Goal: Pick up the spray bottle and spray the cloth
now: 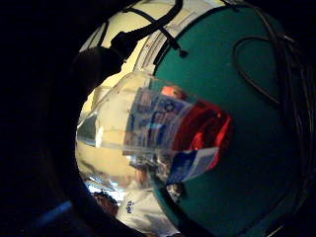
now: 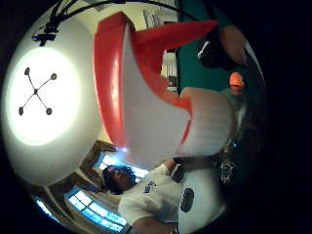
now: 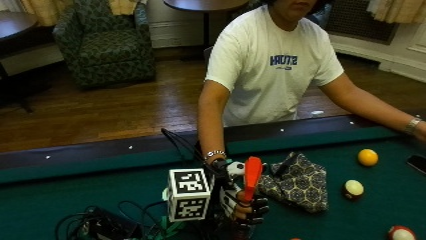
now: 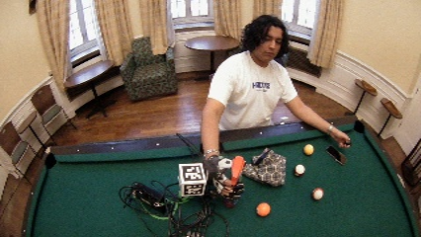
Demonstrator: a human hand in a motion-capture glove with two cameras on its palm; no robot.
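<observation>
My gloved right hand (image 3: 245, 209) grips a spray bottle (image 3: 251, 176) with a red and white spray head, held roughly upright just above the green felt (image 3: 86, 195). In the thumb side palm view the spray head (image 2: 146, 92) fills the middle. The little finger side palm view shows the clear bottle body (image 1: 158, 131) with its blue and red label, close to the palm. A dark patterned cloth (image 3: 298, 183) lies crumpled on the felt just beside the hand, on the side towards the balls. In the wide outside view, hand (image 4: 227, 186), bottle (image 4: 235, 169) and cloth (image 4: 266, 168) sit mid-table.
Billiard balls lie beyond the cloth: a yellow one (image 3: 367, 157), a white and maroon one (image 3: 353, 189), a red and white one (image 3: 399, 233) and an orange one (image 4: 263, 209). A phone (image 4: 335, 154) lies near the person's bare hand (image 4: 342, 141). Cables (image 4: 164, 207) pile beside my hand.
</observation>
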